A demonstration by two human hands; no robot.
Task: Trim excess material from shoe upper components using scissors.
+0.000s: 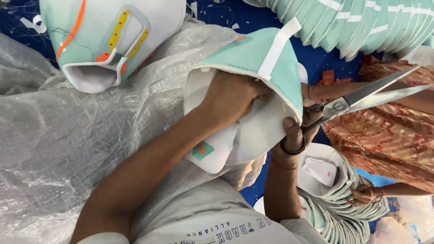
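My left hand (230, 97) is pushed inside a mint-green shoe upper (246, 56) with a white lining and a white strap, holding it up from within. My right hand (294, 135) grips a pair of scissors (361, 97) by the black handles. The steel blades are parted and point right and upward, away from the upper. Its thumb presses the upper's lower right edge. A small green and orange tag (202, 150) shows on the white lining below my left wrist.
A second mint upper (104, 40) with orange and yellow trim lies top left on a crinkled clear plastic sheet (49, 135). Stacked mint uppers (361, 22) fan across the top right. Another person in orange patterned cloth (384, 140) rests a hand (365, 194) on a lower stack (343, 212).
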